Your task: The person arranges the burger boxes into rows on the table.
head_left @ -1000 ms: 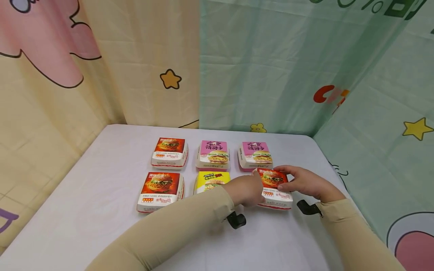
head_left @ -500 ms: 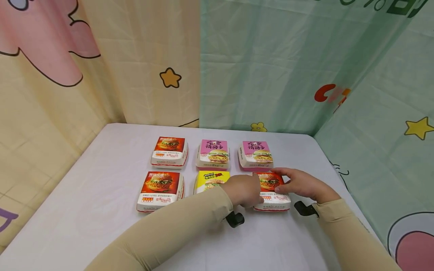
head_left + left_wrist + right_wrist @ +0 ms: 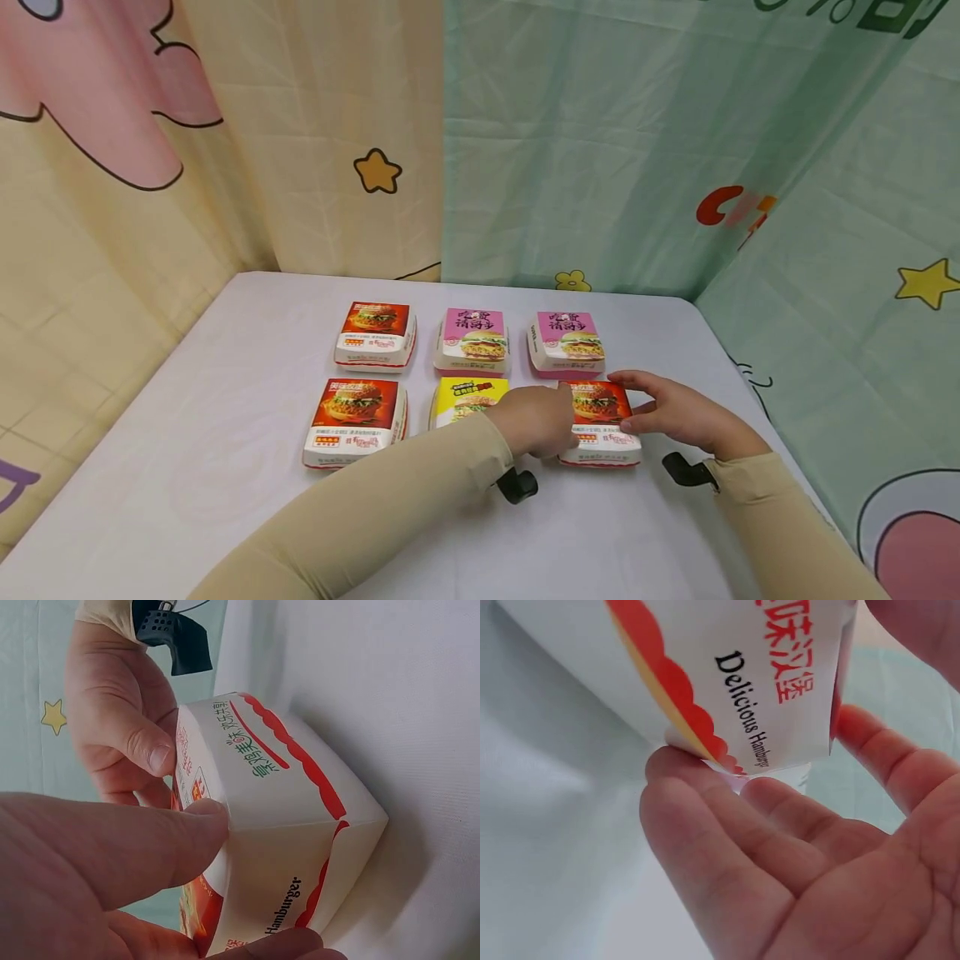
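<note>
A red-and-white burger box (image 3: 600, 442) sits on the table at the front right of two rows of boxes. My left hand (image 3: 536, 421) grips its left side; in the left wrist view the thumb (image 3: 172, 840) lies at a top corner, with fingertips (image 3: 292, 943) along the side wall. At the box's right side, my right hand (image 3: 678, 412) has loosely bent fingers, with the thumb by the top edge. The right wrist view has several right fingertips (image 3: 671, 769) touching or close to the box's lower corner. The left forearm partly covers a yellow burger box (image 3: 468, 398).
Behind stand a red-topped box (image 3: 375, 336) and two pink-topped boxes, one in the middle (image 3: 472, 340) and one at right (image 3: 566, 340). Another red-topped box (image 3: 355, 421) is at front left. Curtains (image 3: 570, 150) hang along the white table (image 3: 187, 467).
The red-and-white box has straightened and shifted slightly left and nearer, now square to the rows. Over the last half second my right hand has eased a little to the right.
</note>
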`<state>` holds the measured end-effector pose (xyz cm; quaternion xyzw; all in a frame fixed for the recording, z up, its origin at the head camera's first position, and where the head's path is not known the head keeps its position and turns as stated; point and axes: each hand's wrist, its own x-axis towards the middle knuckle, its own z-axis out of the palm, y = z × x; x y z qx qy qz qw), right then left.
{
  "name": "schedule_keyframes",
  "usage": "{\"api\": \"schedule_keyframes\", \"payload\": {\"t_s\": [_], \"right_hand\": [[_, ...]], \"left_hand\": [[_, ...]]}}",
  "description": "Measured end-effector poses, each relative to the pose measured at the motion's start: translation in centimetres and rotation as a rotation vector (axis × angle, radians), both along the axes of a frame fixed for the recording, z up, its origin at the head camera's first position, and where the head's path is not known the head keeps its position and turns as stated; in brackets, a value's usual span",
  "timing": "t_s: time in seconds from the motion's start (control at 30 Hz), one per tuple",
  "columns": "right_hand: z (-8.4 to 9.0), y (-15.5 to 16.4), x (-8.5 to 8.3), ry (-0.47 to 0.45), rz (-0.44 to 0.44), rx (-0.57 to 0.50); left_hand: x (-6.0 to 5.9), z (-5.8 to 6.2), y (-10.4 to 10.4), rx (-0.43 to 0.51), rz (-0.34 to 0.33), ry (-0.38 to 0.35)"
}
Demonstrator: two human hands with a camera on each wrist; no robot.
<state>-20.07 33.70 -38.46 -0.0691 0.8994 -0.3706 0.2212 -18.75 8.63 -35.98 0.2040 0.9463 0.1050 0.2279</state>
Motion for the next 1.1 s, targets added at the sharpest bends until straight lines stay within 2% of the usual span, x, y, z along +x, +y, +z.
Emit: {"api": "schedule_keyframes", "payload": {"t_s": [0.27,0.5,0.73,1.03,1.1], "right_hand": [[-0.2,-0.2,0.0,0.013,-0.008,-0.012],[-0.4,-0.1,-0.1,0.013,-0.004,0.008],[-0.5,-0.1,0.0,0.017,-0.008,0.028],[-0.3,-0.2,0.1,0.008,-0.007,0.026],[-0.3,-0.3,0.0,0.003,-0.004,0.023]], "left_hand": [[0.0,-0.2,-0.1,-0.007,0.000,0.043],[0.1,-0.2,-0.1,0.018,-0.001,0.027],[0.6,-0.3,0.2,0.006,-0.036,0.030],[1.6,-1.0,0.3,0.060,0.001,-0.016],[1.9,-1.2,0.4,0.080,0.026,-0.034]]}}
